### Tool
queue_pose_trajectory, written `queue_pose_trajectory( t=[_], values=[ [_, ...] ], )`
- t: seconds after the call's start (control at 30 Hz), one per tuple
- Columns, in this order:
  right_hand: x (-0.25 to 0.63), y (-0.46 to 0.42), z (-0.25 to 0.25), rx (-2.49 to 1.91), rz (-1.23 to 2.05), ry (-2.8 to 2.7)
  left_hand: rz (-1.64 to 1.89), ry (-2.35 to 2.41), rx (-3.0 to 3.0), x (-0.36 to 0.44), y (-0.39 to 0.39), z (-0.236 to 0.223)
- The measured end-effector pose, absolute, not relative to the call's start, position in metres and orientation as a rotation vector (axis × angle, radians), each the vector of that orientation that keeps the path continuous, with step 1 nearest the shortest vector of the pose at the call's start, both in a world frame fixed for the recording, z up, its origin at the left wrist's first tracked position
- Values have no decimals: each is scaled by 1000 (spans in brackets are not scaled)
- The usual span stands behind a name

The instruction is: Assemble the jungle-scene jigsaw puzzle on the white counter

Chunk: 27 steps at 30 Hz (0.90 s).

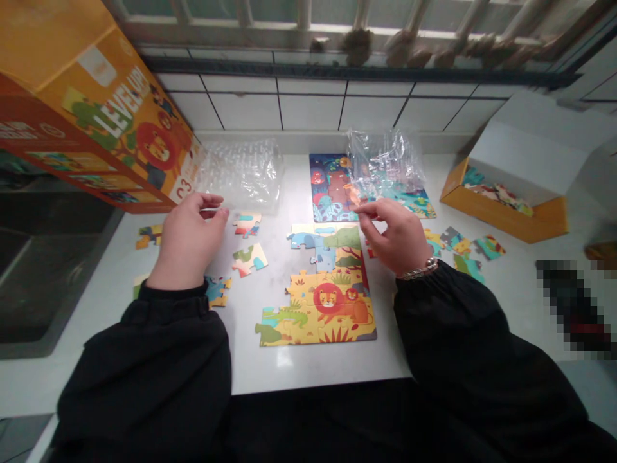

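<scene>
My left hand (190,241) hovers over the loose puzzle pieces on the left, fingers loosely bent, thumb apart, nothing seen in it. Just right of it lie a puzzle piece with a red and blue print (247,224) and a piece with a green animal shape (249,260). A partly joined lion puzzle (332,296) lies in the middle, its left edge uneven. By its upper right corner is my right hand (395,235), thumb and forefinger slightly apart, with nothing visible between them. Several loose pieces (456,240) lie right of that hand; some are hidden beneath it.
Behind the lion puzzle is a dark blue puzzle (332,193), partly under a clear plastic bag (385,157). Another crumpled plastic bag (241,173) lies left. A tall orange box (110,122) stands beside the sink (43,270). An open box (506,206) holds pieces at right.
</scene>
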State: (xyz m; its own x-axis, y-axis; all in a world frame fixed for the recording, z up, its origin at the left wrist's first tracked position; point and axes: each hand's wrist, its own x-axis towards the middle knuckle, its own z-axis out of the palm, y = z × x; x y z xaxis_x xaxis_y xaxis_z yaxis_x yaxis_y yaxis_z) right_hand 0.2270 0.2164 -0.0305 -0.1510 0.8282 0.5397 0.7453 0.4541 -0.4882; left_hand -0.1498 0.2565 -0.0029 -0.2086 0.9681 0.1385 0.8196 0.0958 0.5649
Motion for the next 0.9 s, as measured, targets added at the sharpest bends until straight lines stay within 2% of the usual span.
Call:
queue_pose_trajectory(
  t=[0.2, 0.33, 0.47, 0.53, 0.63, 0.77, 0.9],
  values=[
    [229, 217, -32, -1351, 130, -1854, 655, 2041, 1914, -136, 249, 6],
    [228, 217, -34, -1345, 158, -1855, 673, 2136, 1875, -156, 222, 26],
    [224, 217, -35, -1295, 164, -1876, 401, 2278, 1804, -196, 182, 38],
    [223, 217, -36, -1271, 154, -1887, 112, 2181, 1928, -209, 166, 31],
    [222, 216, -37, -1259, 158, -1899, -7, 1947, 2135, -216, 149, 9],
    [222, 216, -37, -1260, 191, -1924, 33, 1971, 2228, -214, 139, -17],
    [221, 215, -35, -1245, 229, -1952, 178, 1935, 2115, -215, 140, -20]
  ],
)
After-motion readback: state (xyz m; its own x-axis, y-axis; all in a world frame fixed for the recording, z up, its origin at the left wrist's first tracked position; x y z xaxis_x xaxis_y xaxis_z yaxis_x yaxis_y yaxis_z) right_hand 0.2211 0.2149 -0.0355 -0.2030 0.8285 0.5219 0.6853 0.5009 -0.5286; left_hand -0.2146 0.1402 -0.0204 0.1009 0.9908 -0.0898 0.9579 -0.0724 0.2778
